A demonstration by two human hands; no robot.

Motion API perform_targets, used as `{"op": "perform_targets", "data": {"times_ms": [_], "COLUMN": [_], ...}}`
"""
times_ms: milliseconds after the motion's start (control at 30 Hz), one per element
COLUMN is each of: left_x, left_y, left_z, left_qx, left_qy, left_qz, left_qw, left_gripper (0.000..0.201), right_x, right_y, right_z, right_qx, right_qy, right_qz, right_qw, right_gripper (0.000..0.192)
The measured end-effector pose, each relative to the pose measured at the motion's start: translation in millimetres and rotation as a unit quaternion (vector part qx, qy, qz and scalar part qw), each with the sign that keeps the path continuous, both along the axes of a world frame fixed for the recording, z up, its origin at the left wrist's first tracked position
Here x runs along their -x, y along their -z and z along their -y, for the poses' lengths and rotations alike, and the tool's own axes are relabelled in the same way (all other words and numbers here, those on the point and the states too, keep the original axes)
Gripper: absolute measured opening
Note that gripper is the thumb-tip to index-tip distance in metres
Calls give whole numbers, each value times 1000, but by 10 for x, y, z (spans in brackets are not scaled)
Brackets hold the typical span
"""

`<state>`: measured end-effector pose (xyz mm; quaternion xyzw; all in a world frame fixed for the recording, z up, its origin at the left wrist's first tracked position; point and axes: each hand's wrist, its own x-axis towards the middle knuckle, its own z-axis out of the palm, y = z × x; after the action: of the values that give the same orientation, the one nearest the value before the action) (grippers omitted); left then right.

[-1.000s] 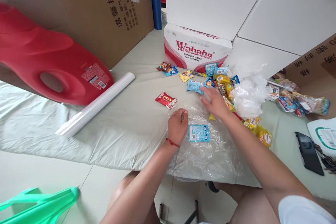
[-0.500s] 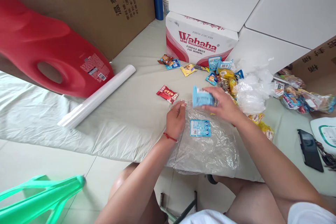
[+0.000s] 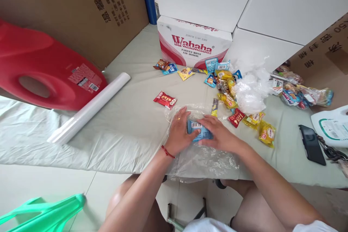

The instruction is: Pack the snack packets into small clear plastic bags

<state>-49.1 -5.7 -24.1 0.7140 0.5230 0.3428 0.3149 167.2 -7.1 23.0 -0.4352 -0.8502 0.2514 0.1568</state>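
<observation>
A sheet of clear plastic wrap (image 3: 206, 159) lies on the table's near edge in front of me. On it sit light blue snack packets (image 3: 196, 127), stacked one on the other. My left hand (image 3: 179, 130) rests on the left side of the packets and my right hand (image 3: 219, 134) covers their right side; both hands press on them together. A red string bracelet circles my left wrist.
Several loose snack packets (image 3: 225, 87) lie past the wrap, a red packet (image 3: 165, 99) to the left, crumpled plastic (image 3: 251, 92), a Wahaha box (image 3: 194, 45), a roll of wrap (image 3: 89, 107), a red jug (image 3: 46, 72), a phone (image 3: 311, 144) at right, a green stool (image 3: 46, 214) below.
My right hand picked a blue packet from the pile, carried it back and set it on the blue packet lying on the wrap. My left hand moved onto the packets.
</observation>
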Motion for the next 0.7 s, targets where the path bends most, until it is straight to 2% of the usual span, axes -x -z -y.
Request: {"op": "perform_targets", "data": {"times_ms": [100, 167, 267, 333, 367, 467, 533, 600, 700], "left_x": [1, -10, -31, -42, -45, -38, -28, -28, -62], "left_y": [18, 17, 11, 9, 8, -6, -26, -50, -63], "left_z": [-1, -3, 5, 18, 26, 52, 73, 101, 156], "left_qx": [8, 13, 13, 11, 10, 3, -4, -4, 23], "left_qy": [1, -1, -8, -14, -19, -36, -55, -80, -129], "left_qz": [-8, -5, 1, 5, 6, 11, 11, 6, -5], "left_qw": [1000, 1000, 1000, 1000, 1000, 999, 998, 997, 991], "left_gripper": [73, 74, 76, 76, 76, 75, 77, 82, 94], "right_x": [-50, 5, 209, 354, 407, 449, 394, 315, 223], "right_y": [-182, -235, -226, -212, -216, -275, -343, -409, -463], "right_z": [-307, -572, -929, -1087, -1138, -1187, -1140, -1027, -736], "right_qx": [-31, -78, -57, 8, 42, 113, 132, 118, 43], "right_qy": [76, 109, 60, 24, 17, 16, 17, 11, -28], "right_qz": [-31, 22, 147, 203, 215, 214, 180, 121, 40], "right_qw": [996, 991, 986, 979, 976, 970, 975, 986, 998], "right_gripper": [42, 44, 67, 67, 59, 24, 11, 9, 9]}}
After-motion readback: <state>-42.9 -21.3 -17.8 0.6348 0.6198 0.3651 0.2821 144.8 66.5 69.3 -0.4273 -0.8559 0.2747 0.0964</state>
